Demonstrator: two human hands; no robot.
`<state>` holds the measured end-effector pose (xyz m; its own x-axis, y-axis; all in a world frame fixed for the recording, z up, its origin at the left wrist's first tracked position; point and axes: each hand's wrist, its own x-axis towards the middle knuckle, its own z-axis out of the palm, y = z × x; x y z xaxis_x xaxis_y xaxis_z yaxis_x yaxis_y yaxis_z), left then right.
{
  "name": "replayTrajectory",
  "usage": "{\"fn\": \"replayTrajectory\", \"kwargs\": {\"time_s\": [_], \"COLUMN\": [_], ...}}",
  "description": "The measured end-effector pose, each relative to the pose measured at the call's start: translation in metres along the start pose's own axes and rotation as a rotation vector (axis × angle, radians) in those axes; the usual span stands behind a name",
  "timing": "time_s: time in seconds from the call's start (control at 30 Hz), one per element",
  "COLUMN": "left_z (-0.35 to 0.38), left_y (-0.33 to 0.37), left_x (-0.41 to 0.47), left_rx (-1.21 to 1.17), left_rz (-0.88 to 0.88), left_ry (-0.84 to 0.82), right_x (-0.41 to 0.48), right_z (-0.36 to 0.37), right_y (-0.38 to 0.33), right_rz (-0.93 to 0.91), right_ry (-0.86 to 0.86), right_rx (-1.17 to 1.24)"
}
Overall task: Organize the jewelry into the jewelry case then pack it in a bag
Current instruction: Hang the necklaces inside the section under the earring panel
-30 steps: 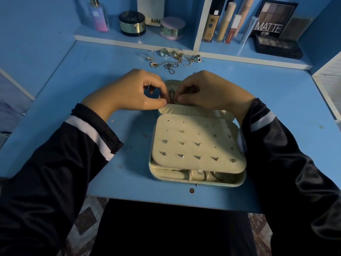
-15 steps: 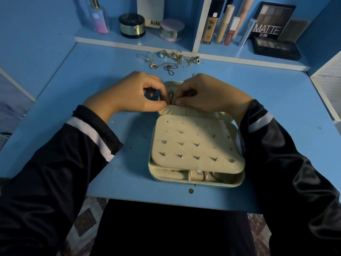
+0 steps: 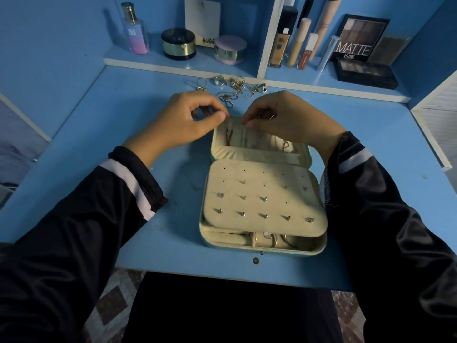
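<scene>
Blue bench (image 3: 128,100): left hand (image 3: 183,120) and right hand (image 3: 284,117) each grip, pinched, a necklace chain (image 3: 228,137) at the jewelry case's (image 3: 284,253) 12 o'clock edge, chain trailing toward 6 o'clock.

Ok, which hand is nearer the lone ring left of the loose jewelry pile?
Left. The left hand sits just in front of the ring, apart from it; the right hand is farther off to its right, over the open jewelry case's far edge.
</scene>
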<state>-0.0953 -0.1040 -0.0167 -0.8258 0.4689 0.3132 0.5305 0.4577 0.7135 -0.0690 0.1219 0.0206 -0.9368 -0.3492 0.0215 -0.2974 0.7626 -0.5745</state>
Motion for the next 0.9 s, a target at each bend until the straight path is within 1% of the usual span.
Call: {"fn": "replayTrajectory", "kwargs": {"time_s": [0.07,0.13,0.27,0.5,0.7,0.9], "left_z": [0.003,0.005,0.009,0.013,0.015,0.016], "left_y": [-0.009,-0.019,-0.034,-0.045,-0.049,-0.048], "left_x": [0.009,0.018,0.036,0.058,0.061,0.059], "left_rx": [0.042,0.097,0.226,0.357,0.383,0.362], "left_rz": [0.001,-0.007,0.032,0.088,0.089,0.073], "left_ry": [0.099,0.132,0.109,0.136,0.102,0.094], "right_x": [0.008,0.019,0.043,0.074,0.080,0.077], "right_z": [-0.003,-0.003,0.002,0.010,0.015,0.014], "right_y": [0.006,0.012,0.021,0.029,0.033,0.037], "right_rz": [-0.004,0.008,0.030,-0.024,-0.110,-0.107], "right_ry": [0.060,0.104,0.131,0.133,0.181,0.203], "right_rx": [0.011,0.007,-0.012,-0.138,-0.178,-0.152]}}
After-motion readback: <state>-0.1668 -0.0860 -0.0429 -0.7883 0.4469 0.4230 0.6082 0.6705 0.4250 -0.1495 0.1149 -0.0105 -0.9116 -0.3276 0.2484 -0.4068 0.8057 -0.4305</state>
